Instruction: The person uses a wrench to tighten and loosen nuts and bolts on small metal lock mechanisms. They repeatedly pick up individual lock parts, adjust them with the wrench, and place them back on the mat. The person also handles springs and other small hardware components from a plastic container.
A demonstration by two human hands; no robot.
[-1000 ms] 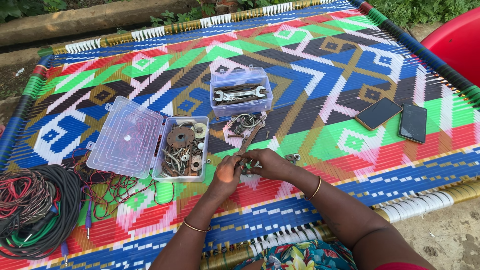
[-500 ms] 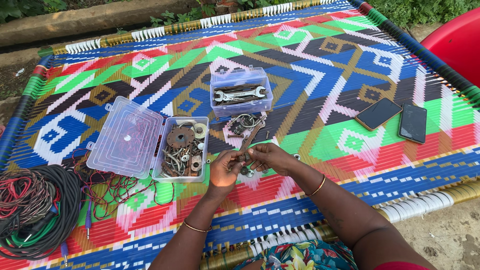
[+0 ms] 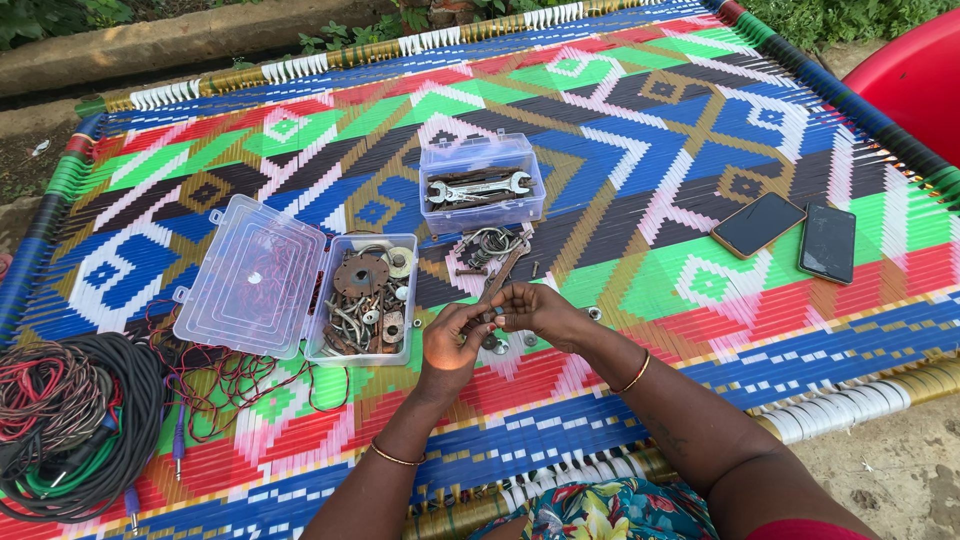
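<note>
Head cam: 2 hands, left (image 3: pixel 447 345) & right (image 3: pixel 535 308), fingers pinching 1 small metal part (image 3: pixel 487 318); 2 plastic boxes (image 3: pixel 482 183), 2 phones (image 3: pixel 757 223).

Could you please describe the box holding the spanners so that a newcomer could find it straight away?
On the bright woven mat, look beyond the hands, toward the far edge, past the loose metal bits. There stands a small clear box with spanners lying inside. Unlike the larger box to its left, it has no flung-open lid and holds only spanners, not mixed scrap.

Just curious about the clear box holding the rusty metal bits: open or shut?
Open: the box has its lid swung flat to the left.
</note>
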